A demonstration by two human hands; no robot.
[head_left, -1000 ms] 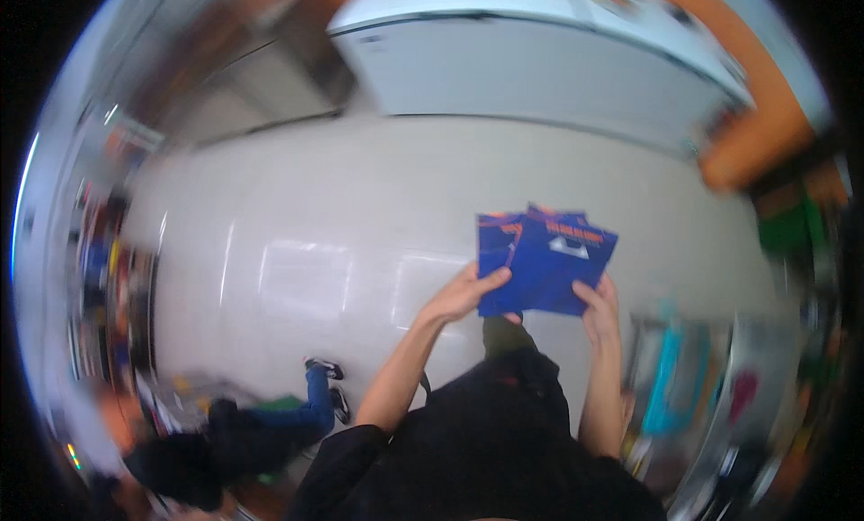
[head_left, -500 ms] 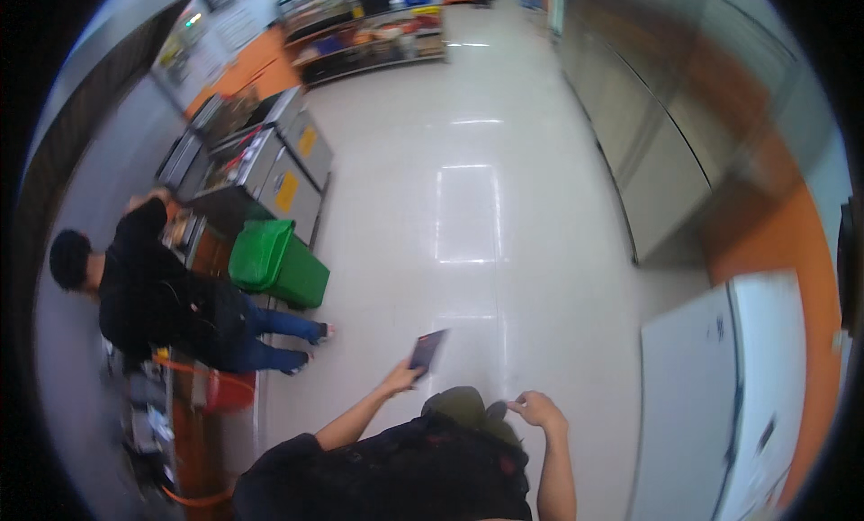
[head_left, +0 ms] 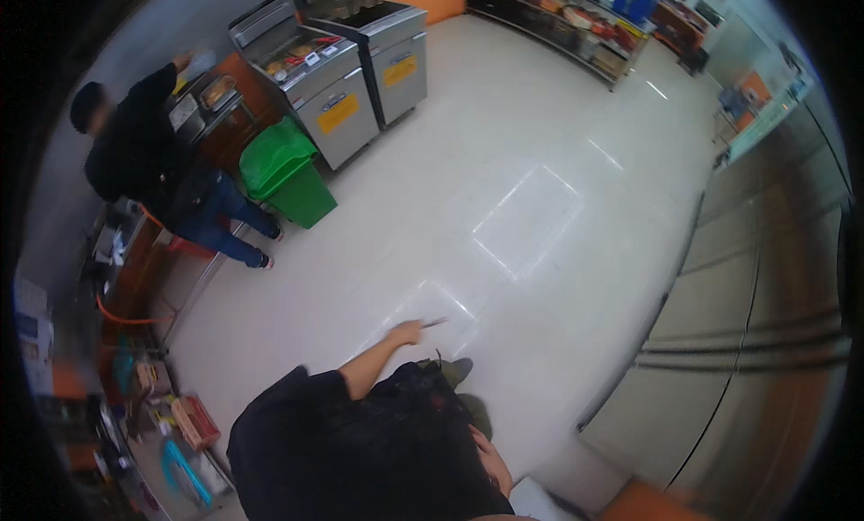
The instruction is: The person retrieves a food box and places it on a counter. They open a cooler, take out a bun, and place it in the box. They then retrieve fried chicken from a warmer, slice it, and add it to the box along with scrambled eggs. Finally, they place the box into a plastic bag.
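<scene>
My left hand [head_left: 408, 333] is closed on a dark, flat, phone-like slab [head_left: 435, 323], held out in front of my body over the pale floor. The slab shows nearly edge-on, as a thin strip. My right hand [head_left: 491, 462] hangs close beside my dark shirt [head_left: 360, 440]; its visible fingers look stretched out and I see nothing in them. Part of that hand is hidden by the shirt.
On the left, a person in dark clothes [head_left: 148, 152] reaches over a counter beside a green lidded bin [head_left: 301, 193]. Steel fryers [head_left: 337, 116] stand beyond it. Long cabinets [head_left: 720, 341] line the right, and a low loaded shelf [head_left: 558, 35] stands far back.
My view has swung to the right. The slab has turned from its broad face to nearly edge-on in my left hand. My right hand has dropped back beside my body.
</scene>
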